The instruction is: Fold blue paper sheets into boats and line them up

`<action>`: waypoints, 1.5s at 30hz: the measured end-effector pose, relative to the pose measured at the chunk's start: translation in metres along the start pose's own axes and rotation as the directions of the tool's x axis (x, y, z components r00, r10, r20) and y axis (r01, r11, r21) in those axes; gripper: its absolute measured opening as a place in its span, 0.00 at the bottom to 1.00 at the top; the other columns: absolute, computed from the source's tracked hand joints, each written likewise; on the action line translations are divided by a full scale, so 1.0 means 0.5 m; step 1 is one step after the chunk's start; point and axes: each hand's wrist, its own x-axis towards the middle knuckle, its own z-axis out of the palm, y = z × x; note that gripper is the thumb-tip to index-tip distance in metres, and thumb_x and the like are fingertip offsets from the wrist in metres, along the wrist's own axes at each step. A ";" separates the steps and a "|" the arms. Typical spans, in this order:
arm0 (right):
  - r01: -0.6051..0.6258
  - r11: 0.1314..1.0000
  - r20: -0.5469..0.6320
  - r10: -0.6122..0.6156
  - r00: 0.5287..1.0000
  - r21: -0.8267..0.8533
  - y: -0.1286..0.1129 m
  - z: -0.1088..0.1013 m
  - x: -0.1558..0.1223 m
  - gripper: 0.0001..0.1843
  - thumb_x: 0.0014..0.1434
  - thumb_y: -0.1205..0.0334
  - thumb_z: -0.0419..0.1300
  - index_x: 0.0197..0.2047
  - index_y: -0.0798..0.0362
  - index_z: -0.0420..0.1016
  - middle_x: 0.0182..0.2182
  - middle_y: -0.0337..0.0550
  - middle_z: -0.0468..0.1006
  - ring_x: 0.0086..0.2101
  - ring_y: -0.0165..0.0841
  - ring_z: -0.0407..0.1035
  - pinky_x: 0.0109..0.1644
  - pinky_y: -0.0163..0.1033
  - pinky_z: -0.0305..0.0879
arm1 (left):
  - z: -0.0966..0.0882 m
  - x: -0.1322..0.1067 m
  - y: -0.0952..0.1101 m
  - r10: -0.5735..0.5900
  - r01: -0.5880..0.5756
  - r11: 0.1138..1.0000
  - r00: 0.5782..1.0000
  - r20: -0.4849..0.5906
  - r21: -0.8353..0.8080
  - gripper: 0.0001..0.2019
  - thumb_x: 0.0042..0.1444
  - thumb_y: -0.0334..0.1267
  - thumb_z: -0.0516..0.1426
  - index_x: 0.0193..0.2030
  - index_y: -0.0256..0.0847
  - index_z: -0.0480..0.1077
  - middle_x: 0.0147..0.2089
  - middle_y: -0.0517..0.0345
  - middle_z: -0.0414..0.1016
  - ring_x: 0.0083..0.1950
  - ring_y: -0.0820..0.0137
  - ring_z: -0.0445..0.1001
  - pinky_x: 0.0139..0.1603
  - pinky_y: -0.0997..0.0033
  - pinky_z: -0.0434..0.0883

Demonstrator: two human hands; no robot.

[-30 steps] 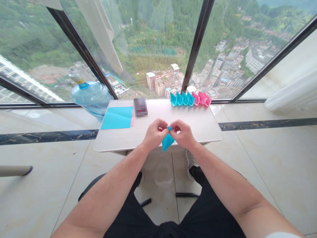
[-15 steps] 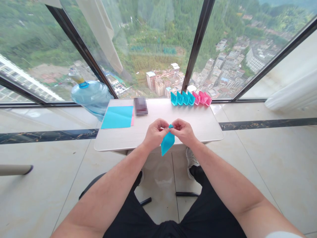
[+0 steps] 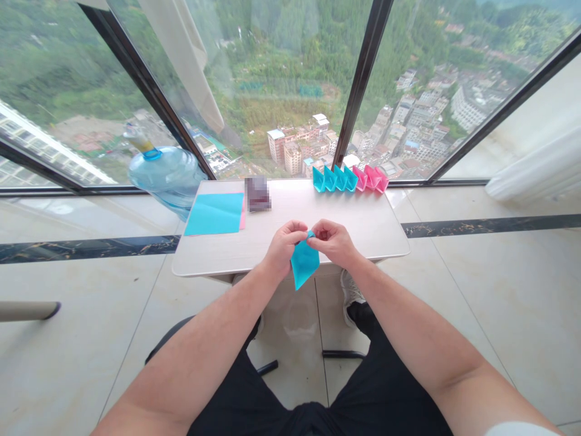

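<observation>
A folded piece of blue paper [image 3: 304, 264] hangs point-down between my hands, above the near edge of the white table [image 3: 227, 254]. My left hand [image 3: 287, 244] is closed on its left side, thumb and fingers pinching near the top. With thumb and fingertips, my right hand [image 3: 332, 241] pinches the small upper tip of the same paper. The fingers partly hide that upper end. Beyond my hands, blue folded paper boats [image 3: 334, 180] stand in a row at the table's back right, with pink folded paper boats [image 3: 370, 179] beside them.
Flat blue paper sheets [image 3: 214, 213] lie at the table's left, with a pink sheet [image 3: 242, 220] showing beneath. A blurred dark object [image 3: 258, 194] stands beside them. Behind the left corner is a large water bottle [image 3: 166, 175]. Tall windows rise beyond the table.
The folded blue paper has turned slightly, showing a broader face, and its lower point sits a little lower. My left hand's grip has shifted slightly; both hands still hold the paper.
</observation>
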 end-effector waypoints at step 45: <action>-0.077 0.954 -0.130 0.041 0.991 -0.289 0.022 -0.020 0.004 0.18 0.54 0.60 0.62 0.49 0.52 0.78 0.44 0.47 0.81 0.27 0.31 0.74 0.27 0.36 0.72 | -0.031 0.015 -0.005 0.110 -0.069 0.917 0.990 -0.083 0.394 0.21 0.46 0.40 0.61 0.47 0.38 0.81 0.31 0.56 0.80 0.29 0.66 0.77 0.28 0.65 0.78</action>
